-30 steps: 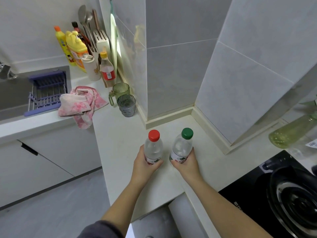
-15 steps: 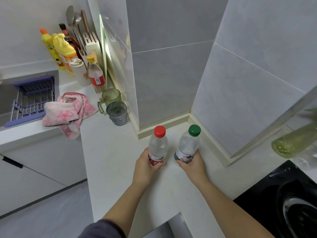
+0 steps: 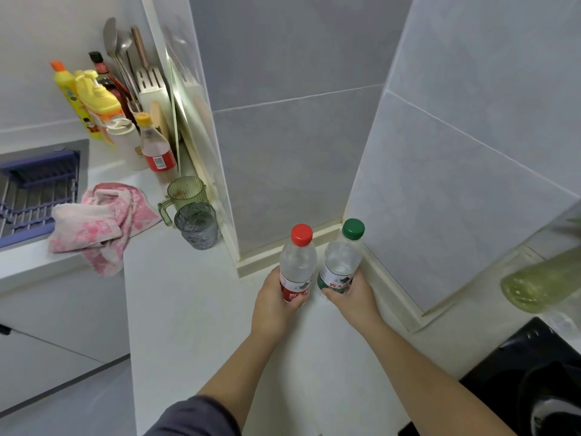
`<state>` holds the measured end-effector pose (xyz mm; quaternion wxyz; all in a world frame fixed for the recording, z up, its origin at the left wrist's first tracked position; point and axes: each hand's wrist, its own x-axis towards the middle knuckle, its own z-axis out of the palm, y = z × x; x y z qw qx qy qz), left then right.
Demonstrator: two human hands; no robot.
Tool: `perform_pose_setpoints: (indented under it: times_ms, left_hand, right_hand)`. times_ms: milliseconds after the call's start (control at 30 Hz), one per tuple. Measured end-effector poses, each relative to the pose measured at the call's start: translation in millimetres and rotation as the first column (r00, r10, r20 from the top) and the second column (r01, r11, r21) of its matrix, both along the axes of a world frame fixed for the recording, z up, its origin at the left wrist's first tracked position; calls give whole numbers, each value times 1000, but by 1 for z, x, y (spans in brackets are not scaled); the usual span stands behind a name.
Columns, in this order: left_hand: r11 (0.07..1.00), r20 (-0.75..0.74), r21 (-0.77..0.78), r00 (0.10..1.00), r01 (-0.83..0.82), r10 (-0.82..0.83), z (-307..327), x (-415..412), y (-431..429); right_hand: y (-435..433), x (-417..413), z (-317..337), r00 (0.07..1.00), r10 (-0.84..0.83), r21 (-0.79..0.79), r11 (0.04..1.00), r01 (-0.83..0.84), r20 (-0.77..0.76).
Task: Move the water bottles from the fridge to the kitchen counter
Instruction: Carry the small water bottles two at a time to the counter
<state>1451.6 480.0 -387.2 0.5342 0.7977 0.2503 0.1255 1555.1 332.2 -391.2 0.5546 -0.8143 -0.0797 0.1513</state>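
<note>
Two clear water bottles stand upright side by side near the tiled inner corner of the white kitchen counter [image 3: 188, 309]. My left hand [image 3: 272, 305] grips the red-capped bottle [image 3: 298, 262] around its lower body. My right hand [image 3: 353, 297] grips the green-capped bottle [image 3: 341, 262] the same way. The bottles almost touch each other. Whether their bases rest on the counter is hidden by my hands.
Two tinted cups [image 3: 196, 225] and a pink towel [image 3: 97, 221] lie to the left. Behind them stand condiment and detergent bottles [image 3: 97, 105] and a sink rack [image 3: 37, 190]. A black stove [image 3: 534, 372] and a greenish bottle [image 3: 544, 284] are at the right.
Both hands have carried the bottles farther back across the counter, toward the tiled corner. The grips have not changed.
</note>
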Motion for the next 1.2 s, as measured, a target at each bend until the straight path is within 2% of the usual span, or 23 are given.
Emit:
perform_pose_setpoints:
  times_ms: [100, 267, 433, 833, 1200]
  left_hand:
    - [997, -29, 66, 999, 34, -32, 0, 3, 2]
    - [967, -209, 252, 978, 46, 8, -5, 1, 8]
    - [944, -255, 319, 967, 87, -3, -2, 17, 10]
    - [946, -296, 321, 954, 49, 51, 1, 55, 5]
    - [961, -368, 273, 928, 48, 58, 6, 88, 0]
  right_hand:
    - [2, 4, 2, 1000, 11, -8, 1000, -11, 10]
    - [2, -11, -10, 983, -105, -215, 967, 136, 149]
    - [3, -1, -14, 981, -106, -248, 958, 144, 160]
    - [9, 36, -3, 983, -65, -336, 934, 120, 172]
    - [22, 59, -2, 976, -105, -330, 930, 164, 189]
